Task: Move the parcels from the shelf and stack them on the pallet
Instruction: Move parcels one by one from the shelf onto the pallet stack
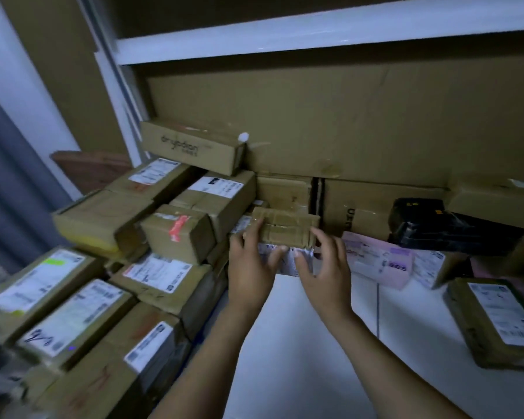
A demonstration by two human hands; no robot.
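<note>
Toward the back of the shelf [412, 328], seen from the head view, both hands are on a small parcel [285, 226] wrapped in brown tape. It sits hard against the stacked parcels [176, 231] that crowd the shelf's left end. The left hand [250, 267] grasps its left end, fingers over the top and thumb on the white label across its front. The right hand [324, 267] grasps the right end, thumb on the same label. I'd say the step in hand is the pick-up, with this parcel just being taken from its place. The next move calls for drawing it toward the front edge, clear of its neighbours, then carrying it off to the pallet, which is nowhere in view. A black parcel [430, 225] and a pink parcel [378, 258] lie to the right, apart from the hands, in front of the cardboard sheet [345, 116] lining the back. Whether the small parcel rests on the shelf or is already lifted I cannot tell — its underside is hidden behind the hands. The light is dim and the picture smeared, so no label can be read.
</note>
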